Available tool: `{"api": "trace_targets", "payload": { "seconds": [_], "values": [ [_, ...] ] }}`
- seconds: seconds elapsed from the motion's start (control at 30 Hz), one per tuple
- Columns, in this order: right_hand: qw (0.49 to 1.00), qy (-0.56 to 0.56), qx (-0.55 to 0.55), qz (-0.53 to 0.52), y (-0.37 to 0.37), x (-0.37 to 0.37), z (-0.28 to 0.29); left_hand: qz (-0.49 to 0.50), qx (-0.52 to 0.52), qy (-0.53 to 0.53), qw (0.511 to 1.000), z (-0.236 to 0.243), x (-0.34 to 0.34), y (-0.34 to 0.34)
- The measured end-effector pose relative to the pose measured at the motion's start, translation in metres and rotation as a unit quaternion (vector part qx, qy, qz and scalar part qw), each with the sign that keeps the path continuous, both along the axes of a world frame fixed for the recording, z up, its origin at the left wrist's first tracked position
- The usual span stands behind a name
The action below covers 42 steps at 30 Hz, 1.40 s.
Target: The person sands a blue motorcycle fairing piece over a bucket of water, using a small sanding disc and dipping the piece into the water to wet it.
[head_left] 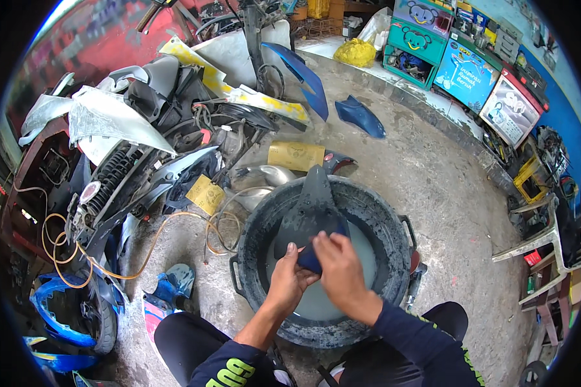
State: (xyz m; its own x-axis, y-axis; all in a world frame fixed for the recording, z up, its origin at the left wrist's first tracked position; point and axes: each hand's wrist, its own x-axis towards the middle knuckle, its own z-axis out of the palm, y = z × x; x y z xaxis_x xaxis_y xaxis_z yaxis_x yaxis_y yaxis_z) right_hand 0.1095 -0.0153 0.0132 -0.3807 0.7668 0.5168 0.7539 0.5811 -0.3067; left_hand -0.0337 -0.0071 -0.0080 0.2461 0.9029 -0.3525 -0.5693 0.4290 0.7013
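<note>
A dark grey, pointed plastic panel with a blue lower part stands tilted over a large black tub of cloudy water. My left hand grips the panel's lower end, thumb up. My right hand is closed, its bent fingertips on the blue part; whether something is under them is hidden.
Piled motorcycle parts fill the left, with a looped orange hose. Blue panels and yellow sandpaper sheets lie beyond the tub. Crates line the back ledge. A plastic chair stands right.
</note>
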Motion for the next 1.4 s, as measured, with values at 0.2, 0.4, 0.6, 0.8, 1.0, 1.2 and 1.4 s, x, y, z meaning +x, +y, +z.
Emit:
{"api": "trace_targets", "payload": {
  "seconds": [0.2, 0.4, 0.6, 0.8, 1.0, 1.2, 1.4],
  "values": [
    [0.999, 0.023, 0.0, -0.023, 0.024, 0.011, 0.003, 0.005, -0.008, -0.029, 1.0, 0.0, -0.005, 0.006],
    [0.999, 0.023, 0.028, 0.037, 0.002, -0.004, 0.012, 0.042, -0.02, -0.039, 0.998, 0.001, -0.012, 0.003],
    [0.998, -0.018, 0.036, 0.053, -0.016, -0.003, -0.001, 0.07, -0.017, -0.029, 0.997, 0.003, -0.004, 0.0],
    [0.999, -0.018, 0.03, 0.004, -0.001, 0.011, -0.006, 0.06, -0.023, -0.04, 0.997, 0.002, -0.007, 0.002],
    [0.999, -0.001, 0.021, -0.028, 0.018, 0.018, -0.014, 0.052, -0.027, -0.037, 0.998, -0.008, -0.012, 0.001],
    [1.0, 0.004, 0.012, -0.007, 0.027, 0.024, -0.004, 0.042, -0.008, -0.018, 0.999, -0.004, -0.008, 0.002],
    [0.999, 0.006, 0.012, 0.043, 0.004, 0.014, 0.013, 0.02, 0.048, 0.0, 0.999, 0.004, -0.007, -0.007]
  ]
}}
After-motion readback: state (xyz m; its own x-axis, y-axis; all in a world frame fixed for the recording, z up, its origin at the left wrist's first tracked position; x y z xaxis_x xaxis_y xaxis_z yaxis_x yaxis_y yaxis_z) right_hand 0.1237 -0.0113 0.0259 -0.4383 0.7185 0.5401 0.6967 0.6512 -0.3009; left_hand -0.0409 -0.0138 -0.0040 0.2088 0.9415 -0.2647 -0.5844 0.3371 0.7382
